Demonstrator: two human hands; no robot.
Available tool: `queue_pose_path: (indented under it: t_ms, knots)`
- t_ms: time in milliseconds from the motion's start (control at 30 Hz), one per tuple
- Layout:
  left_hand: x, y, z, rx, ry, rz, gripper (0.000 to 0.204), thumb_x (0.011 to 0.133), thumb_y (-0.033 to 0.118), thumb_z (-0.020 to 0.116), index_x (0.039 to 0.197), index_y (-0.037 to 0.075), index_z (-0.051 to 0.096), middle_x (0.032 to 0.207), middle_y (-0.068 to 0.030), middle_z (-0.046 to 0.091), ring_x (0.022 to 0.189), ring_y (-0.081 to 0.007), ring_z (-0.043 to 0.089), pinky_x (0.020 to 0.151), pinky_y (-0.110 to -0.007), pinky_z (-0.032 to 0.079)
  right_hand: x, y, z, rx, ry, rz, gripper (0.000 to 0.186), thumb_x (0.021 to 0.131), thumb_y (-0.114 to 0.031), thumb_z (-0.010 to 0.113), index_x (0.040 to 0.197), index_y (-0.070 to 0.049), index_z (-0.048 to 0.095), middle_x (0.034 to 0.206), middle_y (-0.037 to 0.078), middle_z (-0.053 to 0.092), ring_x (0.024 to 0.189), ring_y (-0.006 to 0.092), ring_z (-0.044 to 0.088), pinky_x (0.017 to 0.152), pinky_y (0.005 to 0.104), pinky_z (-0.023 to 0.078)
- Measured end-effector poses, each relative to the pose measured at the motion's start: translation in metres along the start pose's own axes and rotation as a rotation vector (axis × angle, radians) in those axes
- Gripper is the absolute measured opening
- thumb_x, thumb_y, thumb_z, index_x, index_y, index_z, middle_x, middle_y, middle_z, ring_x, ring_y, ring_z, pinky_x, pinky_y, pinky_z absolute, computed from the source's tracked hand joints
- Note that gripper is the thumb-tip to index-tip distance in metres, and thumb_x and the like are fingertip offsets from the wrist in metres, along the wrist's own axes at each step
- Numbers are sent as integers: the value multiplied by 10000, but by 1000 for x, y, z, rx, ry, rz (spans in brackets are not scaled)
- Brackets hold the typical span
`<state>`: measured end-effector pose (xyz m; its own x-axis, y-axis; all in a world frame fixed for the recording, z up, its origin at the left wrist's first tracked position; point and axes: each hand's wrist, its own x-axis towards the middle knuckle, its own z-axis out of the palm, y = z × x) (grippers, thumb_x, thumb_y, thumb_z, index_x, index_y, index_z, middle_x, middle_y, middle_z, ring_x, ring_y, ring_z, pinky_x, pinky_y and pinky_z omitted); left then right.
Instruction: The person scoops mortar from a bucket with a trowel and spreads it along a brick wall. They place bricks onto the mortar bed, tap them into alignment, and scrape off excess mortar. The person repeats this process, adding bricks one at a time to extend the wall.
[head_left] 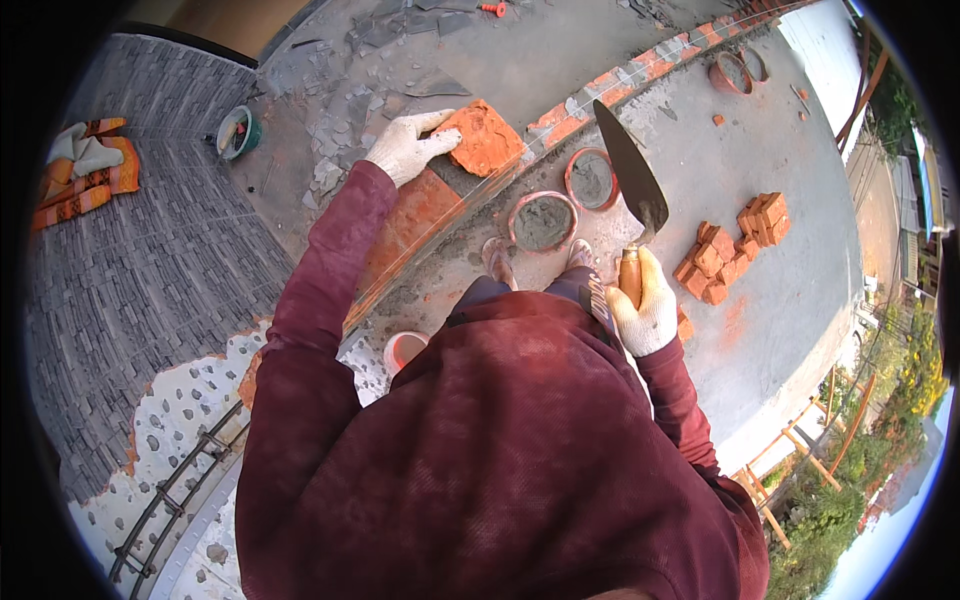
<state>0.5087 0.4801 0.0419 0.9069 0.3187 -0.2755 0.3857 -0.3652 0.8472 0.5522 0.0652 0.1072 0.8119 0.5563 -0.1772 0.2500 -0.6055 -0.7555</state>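
Note:
In my gloved left hand (412, 147) is an orange-red brick (486, 138), gripped at its left edge between thumb and fingers. The brick is over a low brick course (408, 225); I cannot tell whether it rests there. My right hand (647, 308), also in a pale glove, is closed around the wooden handle of a trowel (632, 165). The dark pointed blade slants up and away to the left, apart from the brick. Between the two hands, near my feet, stand two round pans of grey mortar: a nearer pan (542, 222) and a farther pan (592, 179).
Loose bricks (711, 262) and a brick stack (765, 218) are on the concrete at right. The brick course (655, 65) runs toward the far right, with a string along it. A green bucket (239, 133) stands at left among broken tiles. Bowls (730, 74) sit far right.

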Motion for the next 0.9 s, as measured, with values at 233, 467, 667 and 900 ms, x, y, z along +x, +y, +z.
queue_pose_path:
  t_ms: [233, 467, 667, 900]
  knots:
    - [0, -8, -8, 18, -98, -2, 510, 992, 297, 678, 1422, 33, 610, 1310, -113, 707, 1171, -177, 649, 1041, -311, 461, 50, -87, 14, -155, -30, -423, 612, 948, -137, 682, 1475, 53, 435, 1256, 284, 643, 1160, 447, 654, 970, 427, 537]
    - [-1, -15, -3, -39, -70, 22, 462, 984, 294, 683, 1380, 60, 651, 1263, -102, 738, 1127, -181, 672, 1007, -321, 484, 82, -116, 70, -14, -171, -339, 303, 971, -143, 575, 1219, 3, 479, 1091, 273, 615, 1062, 498, 615, 894, 495, 508]
    - [-2, -19, -3, 20, -49, 82, 507, 954, 411, 682, 1325, 66, 685, 1190, -163, 751, 1082, -255, 699, 974, -368, 500, 86, -123, 83, -169, -310, -286, 313, 981, -195, 546, 1195, 17, 462, 1100, 320, 598, 1073, 535, 592, 907, 553, 485]
    - [0, -22, -3, 0, -48, 65, 483, 950, 390, 695, 1290, 46, 703, 1145, -155, 764, 1048, -232, 698, 952, -362, 503, 89, -126, 86, -246, -321, -273, 301, 984, -200, 540, 1170, 17, 445, 1101, 338, 586, 1045, 550, 592, 890, 571, 491]
